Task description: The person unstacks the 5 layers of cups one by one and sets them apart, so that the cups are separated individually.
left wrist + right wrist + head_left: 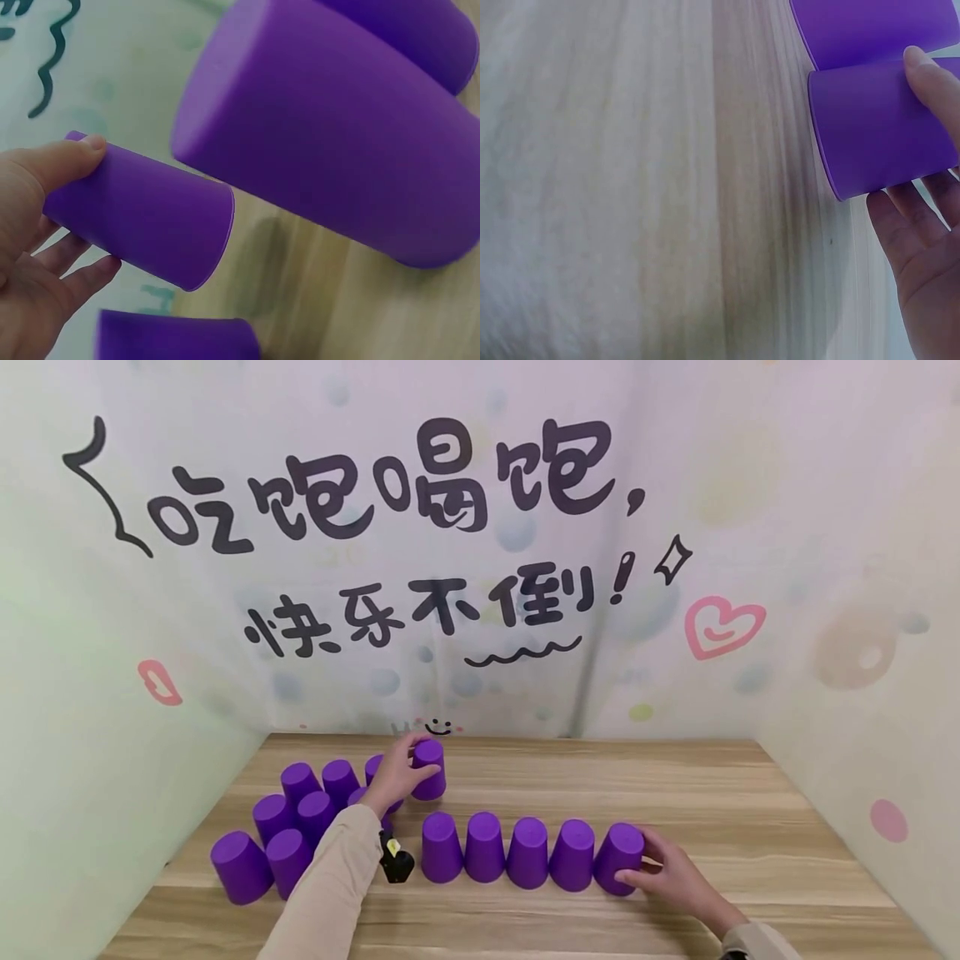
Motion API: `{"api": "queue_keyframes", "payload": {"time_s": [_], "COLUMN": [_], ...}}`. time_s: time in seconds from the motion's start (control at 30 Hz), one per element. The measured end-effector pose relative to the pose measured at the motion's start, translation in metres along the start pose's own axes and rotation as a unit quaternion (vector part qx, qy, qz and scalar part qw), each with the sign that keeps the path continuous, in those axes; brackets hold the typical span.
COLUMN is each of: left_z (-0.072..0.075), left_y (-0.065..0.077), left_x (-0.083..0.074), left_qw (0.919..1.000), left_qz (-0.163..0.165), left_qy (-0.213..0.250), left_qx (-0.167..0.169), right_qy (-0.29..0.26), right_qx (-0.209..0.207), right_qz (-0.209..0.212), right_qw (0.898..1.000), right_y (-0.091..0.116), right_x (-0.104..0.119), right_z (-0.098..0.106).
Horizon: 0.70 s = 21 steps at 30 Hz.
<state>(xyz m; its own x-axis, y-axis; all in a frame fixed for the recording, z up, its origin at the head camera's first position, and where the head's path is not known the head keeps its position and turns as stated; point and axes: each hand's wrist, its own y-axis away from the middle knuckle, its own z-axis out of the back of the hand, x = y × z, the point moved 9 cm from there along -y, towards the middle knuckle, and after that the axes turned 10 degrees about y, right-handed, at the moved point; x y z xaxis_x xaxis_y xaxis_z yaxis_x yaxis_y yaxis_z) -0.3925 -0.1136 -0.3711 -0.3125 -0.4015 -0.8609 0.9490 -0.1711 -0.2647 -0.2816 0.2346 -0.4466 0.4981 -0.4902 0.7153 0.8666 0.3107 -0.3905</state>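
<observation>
My left hand (397,777) grips an upside-down purple cup (432,787) near the back of the wooden table, right of a cluster of similar cups. In the left wrist view, the thumb lies on one side of this held cup (150,214) and the fingers on the other, its open rim pointing away from the palm. My right hand (675,878) holds the rightmost purple cup (618,858) of a front row between thumb and fingers. This cup (877,124) stands against its neighbour (877,30) in the right wrist view.
Several inverted purple cups (530,856) form the row at front centre. More inverted cups (242,868) stand grouped at the left, partly hidden by my left arm. A small black device (396,862) shows beside the left wrist. A printed white backdrop (480,693) borders the table (600,777).
</observation>
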Motion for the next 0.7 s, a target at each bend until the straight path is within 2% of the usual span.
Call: {"api": "queue_keyframes", "payload": {"time_s": [0.2, 0.3, 0.7], "left_z": [-0.002, -0.004, -0.006], "left_y": [0.003, 0.004, 0.006], "left_x": [0.018, 0.029, 0.039], "left_qw": [0.9998, 0.9993, 0.999], "left_qz": [0.011, 0.027, 0.034], "left_qy": [-0.011, -0.023, -0.018], "left_qx": [-0.009, -0.01, -0.024], "right_qy": [0.001, 0.002, -0.001], "right_qx": [-0.001, -0.002, -0.001], "right_qz": [0.004, 0.007, 0.006], "right_qw": [1.0, 1.0, 1.0], "right_y": [-0.001, -0.001, 0.0], "right_x": [0.0, 0.0, -0.001], "right_z": [0.0, 0.0, 0.0]}}
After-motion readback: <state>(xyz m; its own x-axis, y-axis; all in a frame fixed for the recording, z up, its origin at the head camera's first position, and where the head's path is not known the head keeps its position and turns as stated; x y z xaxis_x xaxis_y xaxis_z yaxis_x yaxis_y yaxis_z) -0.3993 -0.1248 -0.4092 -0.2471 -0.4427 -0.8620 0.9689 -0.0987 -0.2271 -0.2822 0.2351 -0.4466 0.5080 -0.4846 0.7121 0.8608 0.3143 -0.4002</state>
